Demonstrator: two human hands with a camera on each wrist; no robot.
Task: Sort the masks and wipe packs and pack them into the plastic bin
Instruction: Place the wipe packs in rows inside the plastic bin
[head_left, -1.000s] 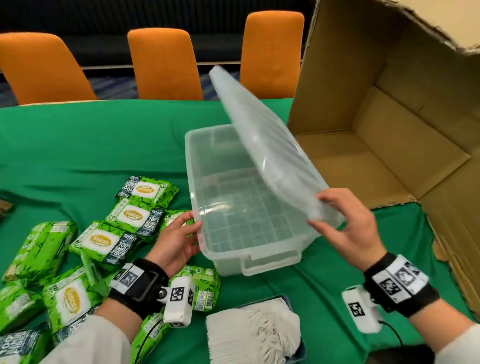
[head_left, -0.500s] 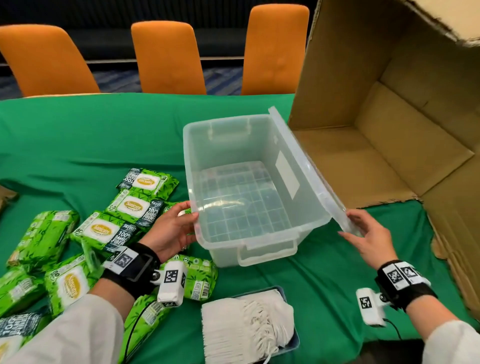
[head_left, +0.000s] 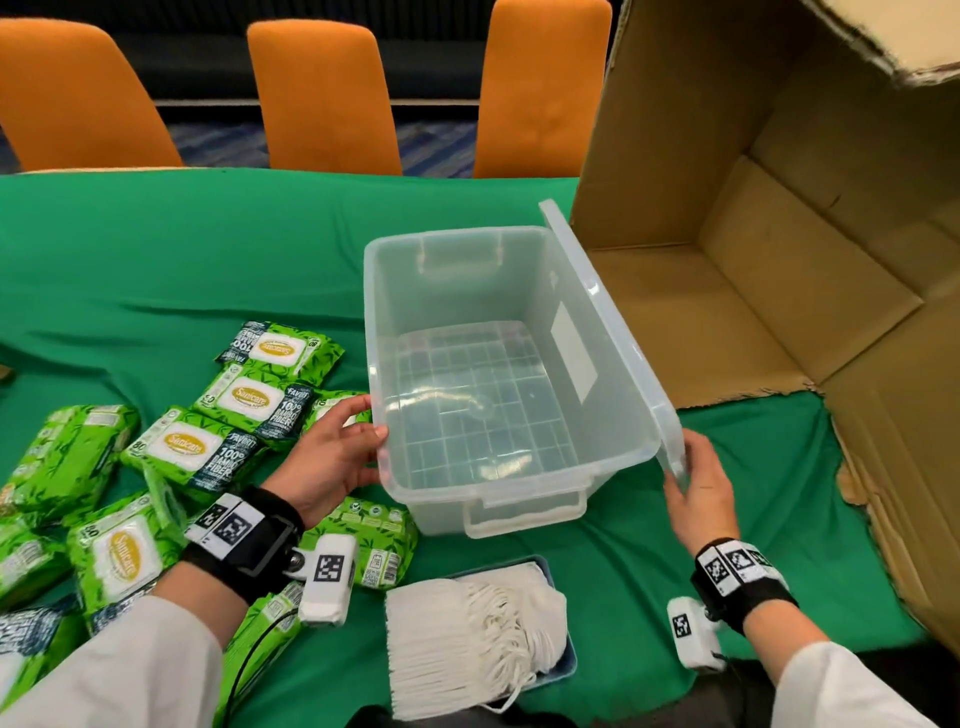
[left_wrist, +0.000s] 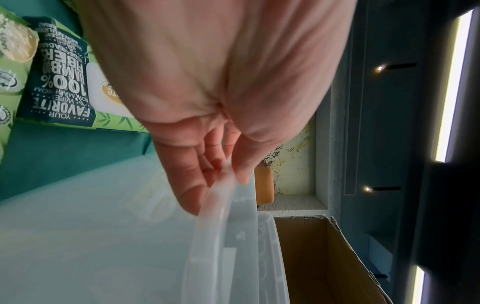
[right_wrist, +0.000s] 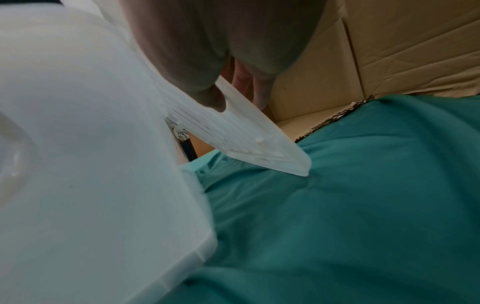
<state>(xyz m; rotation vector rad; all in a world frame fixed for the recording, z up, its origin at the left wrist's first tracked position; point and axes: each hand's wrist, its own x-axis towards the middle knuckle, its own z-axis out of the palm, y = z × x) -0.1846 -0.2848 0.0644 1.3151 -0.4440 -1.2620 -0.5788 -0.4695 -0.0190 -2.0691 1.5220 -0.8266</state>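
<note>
Lid (head_left: 613, 332) swung down to the bin's (head_left: 498, 395) right side, right hand (head_left: 698, 486) gripping its near edge, left hand (head_left: 332, 457) pinching the left rim; bin stood open and empty, wipe packs (head_left: 192, 447) left, masks (head_left: 467, 629) near.

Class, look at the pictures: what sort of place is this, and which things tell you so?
Probably a meeting or conference room: a row of orange chairs behind a long table under a green cloth, with recessed ceiling lights.
</note>
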